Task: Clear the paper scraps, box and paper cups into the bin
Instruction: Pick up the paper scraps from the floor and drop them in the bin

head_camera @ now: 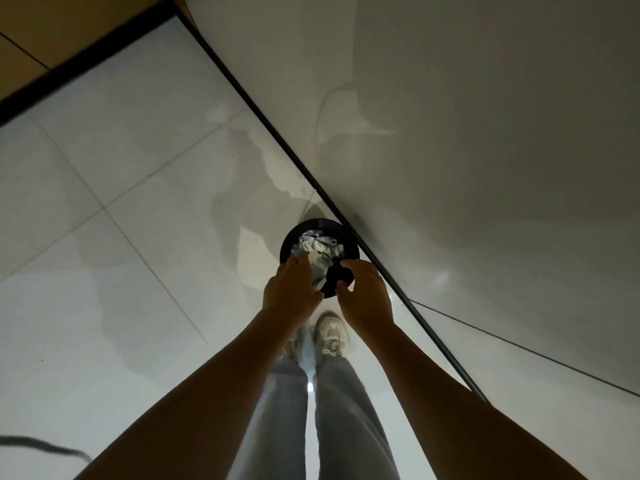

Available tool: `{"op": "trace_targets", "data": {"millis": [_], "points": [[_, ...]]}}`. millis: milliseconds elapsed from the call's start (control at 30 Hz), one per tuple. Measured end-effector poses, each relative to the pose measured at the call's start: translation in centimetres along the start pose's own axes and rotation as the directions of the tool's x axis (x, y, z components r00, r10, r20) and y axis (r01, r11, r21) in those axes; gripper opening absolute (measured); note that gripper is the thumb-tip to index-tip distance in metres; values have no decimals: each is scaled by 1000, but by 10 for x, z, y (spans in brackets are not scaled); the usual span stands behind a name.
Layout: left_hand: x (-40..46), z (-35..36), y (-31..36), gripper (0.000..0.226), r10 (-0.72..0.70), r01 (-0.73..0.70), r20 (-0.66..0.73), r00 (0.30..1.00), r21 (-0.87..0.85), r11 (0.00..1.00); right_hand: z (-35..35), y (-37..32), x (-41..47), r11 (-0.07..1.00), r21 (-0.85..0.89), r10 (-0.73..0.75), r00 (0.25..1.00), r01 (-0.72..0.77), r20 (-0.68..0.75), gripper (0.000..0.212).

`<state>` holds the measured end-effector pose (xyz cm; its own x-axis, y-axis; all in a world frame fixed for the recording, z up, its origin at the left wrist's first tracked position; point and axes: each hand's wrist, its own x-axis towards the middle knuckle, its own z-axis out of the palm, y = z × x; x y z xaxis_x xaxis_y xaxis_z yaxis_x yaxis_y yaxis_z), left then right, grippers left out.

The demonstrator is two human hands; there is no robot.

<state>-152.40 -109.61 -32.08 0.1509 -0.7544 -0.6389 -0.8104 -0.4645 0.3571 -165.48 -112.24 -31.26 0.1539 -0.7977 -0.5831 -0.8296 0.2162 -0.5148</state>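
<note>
A round black bin (289,241) stands on the floor against the wall, seen from straight above. Crumpled pale paper scraps (317,245) fill its far half. Both my hands hover over the bin's near rim. My left hand (291,291) reaches over the rim, and a pale paper scrap (317,270) sits between its fingers and thumb. Just right of it, my right hand (365,294) has loosely curved fingers and thumb, with only the dark inside of the bin showing between them. No box or cups can be made out.
A white tiled floor (121,220) spreads to the left. A grey wall (485,133) with a black skirting line (263,114) runs diagonally right behind the bin. My legs and shoes (330,336) stand just before the bin. A dark cable (45,445) lies bottom left.
</note>
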Motion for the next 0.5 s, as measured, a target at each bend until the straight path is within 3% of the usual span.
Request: {"op": "trace_targets", "data": {"millis": [133, 300, 500], "points": [[20, 13, 10, 93, -53, 37, 77, 996, 196, 980, -6, 15, 1, 1000, 2, -21, 1000, 21, -1, 39], [-4, 13, 12, 54, 72, -46, -107, 992, 230, 972, -18, 19, -18, 999, -16, -33, 999, 34, 30, 44], [-62, -24, 33, 44, 231, -192, -137, 963, 251, 949, -57, 2, -78, 996, -77, -37, 998, 41, 55, 51]]}}
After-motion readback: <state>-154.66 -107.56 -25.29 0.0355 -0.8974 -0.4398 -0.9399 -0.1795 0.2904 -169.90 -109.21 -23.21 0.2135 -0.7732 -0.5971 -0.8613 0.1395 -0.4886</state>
